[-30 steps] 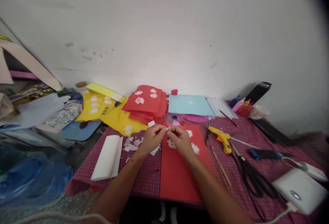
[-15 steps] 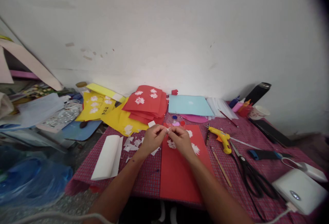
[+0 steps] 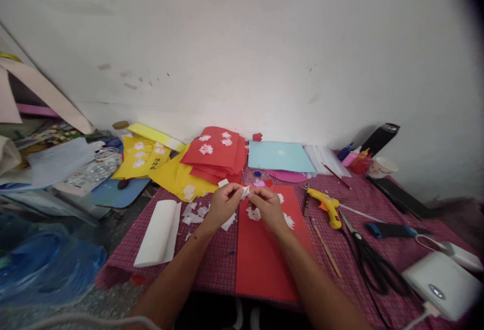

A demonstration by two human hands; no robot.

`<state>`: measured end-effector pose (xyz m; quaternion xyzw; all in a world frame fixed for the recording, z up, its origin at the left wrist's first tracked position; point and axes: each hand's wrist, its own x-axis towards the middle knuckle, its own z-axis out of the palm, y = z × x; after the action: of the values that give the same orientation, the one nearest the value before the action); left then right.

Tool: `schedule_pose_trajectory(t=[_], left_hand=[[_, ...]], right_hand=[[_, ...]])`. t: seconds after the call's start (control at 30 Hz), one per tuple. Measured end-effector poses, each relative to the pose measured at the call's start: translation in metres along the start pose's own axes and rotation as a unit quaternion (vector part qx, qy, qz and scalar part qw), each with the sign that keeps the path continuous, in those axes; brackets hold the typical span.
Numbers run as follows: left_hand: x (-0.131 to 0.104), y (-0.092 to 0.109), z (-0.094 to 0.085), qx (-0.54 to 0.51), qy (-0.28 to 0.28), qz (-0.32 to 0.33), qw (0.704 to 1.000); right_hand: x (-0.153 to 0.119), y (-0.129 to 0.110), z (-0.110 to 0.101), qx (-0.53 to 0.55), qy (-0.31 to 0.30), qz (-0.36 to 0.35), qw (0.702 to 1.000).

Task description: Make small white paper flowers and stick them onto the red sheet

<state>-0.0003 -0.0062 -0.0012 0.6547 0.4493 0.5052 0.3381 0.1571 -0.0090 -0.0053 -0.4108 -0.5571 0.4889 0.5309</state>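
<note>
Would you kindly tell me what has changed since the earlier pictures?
More of the small white paper piece now shows between the left hand and the right hand. Both hands have barely moved and still pinch it. The red rectangular paper sheet and the yellow plastic glue gun stayed put.

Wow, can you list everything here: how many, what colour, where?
front sheet: 1, red, under hands
flowers: 3 visible, white, there
scraps: several, white, left
folded paper: 1, white, left
stacked sheets: several, red, back
loose sheets: 2+, yellow, back left
flat rectangle: 1, pale blue, back
glue gun: 1, yellow, right
scissors: 1, black-handled, right
bottle: 1, black, back right
cup: 1, whitish, back right
box: 1, white, near right
tablecloth: 1, red checked, underneath
clutter: uncountable, mixed, far left
paper slip: 1, white, between hands
left hand: 1, bare, on slip
right hand: 1, bare, on slip
</note>
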Motion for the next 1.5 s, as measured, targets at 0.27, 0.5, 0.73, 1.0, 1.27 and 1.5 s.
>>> schedule_pose_trajectory(t=[0.27, 0.5, 0.73, 1.0, 1.27, 1.5], left_hand=[[-0.001, -0.006, 0.003, -0.066, 0.012, 0.008, 0.998], [0.0, -0.006, -0.002, 0.018, 0.004, 0.063, 0.998], [0.0, -0.008, 0.001, 0.031, 0.005, 0.061, 0.998], [0.0, -0.001, -0.002, -0.007, 0.01, 0.003, 1.0], [0.002, -0.01, 0.0, -0.131, -0.014, -0.083, 0.988], [0.003, -0.012, 0.002, -0.221, -0.01, -0.139, 0.965]], right_hand=[[0.001, -0.001, 0.0, -0.004, 0.004, 0.003, 1.0], [0.0, -0.004, 0.0, 0.018, 0.009, 0.014, 1.0], [0.0, -0.004, 0.0, 0.008, 0.013, -0.006, 1.0], [0.0, -0.002, 0.001, 0.009, 0.017, 0.0, 1.0], [0.002, 0.0, 0.002, 0.014, 0.039, 0.001, 0.999], [0.005, 0.004, 0.002, 0.041, 0.044, -0.004, 0.998]])
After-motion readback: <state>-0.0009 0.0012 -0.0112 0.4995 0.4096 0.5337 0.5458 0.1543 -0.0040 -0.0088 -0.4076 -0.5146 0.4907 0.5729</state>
